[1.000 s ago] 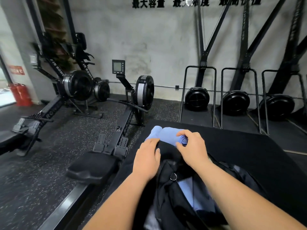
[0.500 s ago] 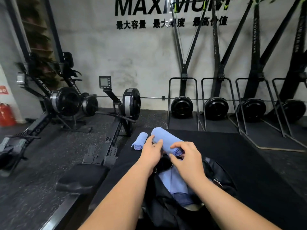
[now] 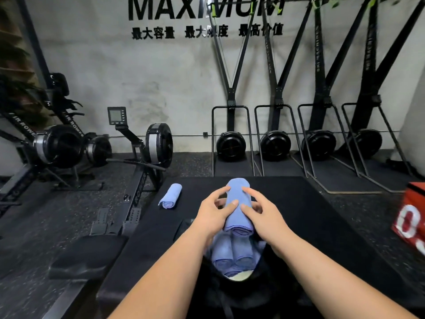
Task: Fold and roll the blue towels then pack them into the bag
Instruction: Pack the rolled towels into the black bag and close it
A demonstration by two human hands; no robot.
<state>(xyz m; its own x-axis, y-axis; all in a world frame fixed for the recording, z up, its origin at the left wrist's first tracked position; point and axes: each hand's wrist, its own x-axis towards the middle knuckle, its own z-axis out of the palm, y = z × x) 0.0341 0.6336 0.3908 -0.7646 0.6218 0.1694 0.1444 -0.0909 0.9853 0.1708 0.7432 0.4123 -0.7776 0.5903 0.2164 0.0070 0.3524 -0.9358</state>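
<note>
Nearest, the bag [image 3: 239, 293] lies open on the black surface [image 3: 299, 203]. The packed rolls [image 3: 230, 252] sit side by side inside it, ends toward the person. Just above its mouth, the left hand [image 3: 212, 215] and right hand [image 3: 264, 216] hold the held roll [image 3: 238, 219] between them. The fingers [image 3: 249, 192] are loosely spread along its sides and both thumbs press on top.

A second ago this roll lay crosswise beyond the bag, with only the right hand pinching its end while the left rested on the bag's rim. Since then the left hand has joined in and the roll has been swung end-on, in line with the ones below. It looks ready to be laid on top of them, so this towel's packing is nearly done.

Further out to the left, the last roll [image 3: 170, 196] lies alone on the surface, apart from the bag; it likely goes in next. Beyond stand a rower [image 3: 158, 143] and, to the right, a red box [image 3: 411, 217].
</note>
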